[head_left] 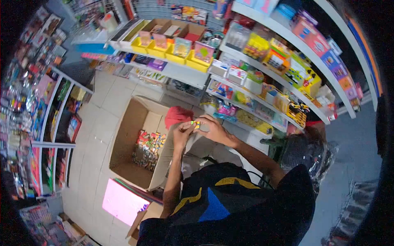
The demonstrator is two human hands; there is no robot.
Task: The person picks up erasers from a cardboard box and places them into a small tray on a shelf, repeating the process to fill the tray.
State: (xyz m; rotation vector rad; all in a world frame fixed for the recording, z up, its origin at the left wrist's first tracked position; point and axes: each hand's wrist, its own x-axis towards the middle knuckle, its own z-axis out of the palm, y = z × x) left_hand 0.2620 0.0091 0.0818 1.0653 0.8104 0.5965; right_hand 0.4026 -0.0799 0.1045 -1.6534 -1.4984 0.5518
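Note:
Above the right edge of a large cardboard box (123, 127), my left hand (183, 132) and my right hand (213, 130) meet. Between their fingertips they hold a small yellow and green item (196, 124), its exact kind too small to tell. A red cloth-like thing (177, 115) lies just beyond my left hand, at the box's edge. Many small colourful pieces (151, 141) are heaped on the bottom of the box.
Shelves with packaged goods (254, 82) run along the far side and the right. Yellow bins (176, 54) stand on a white shelf. A pink sheet-like item (123, 201) lies near the box. Another rack (55, 143) is at the left.

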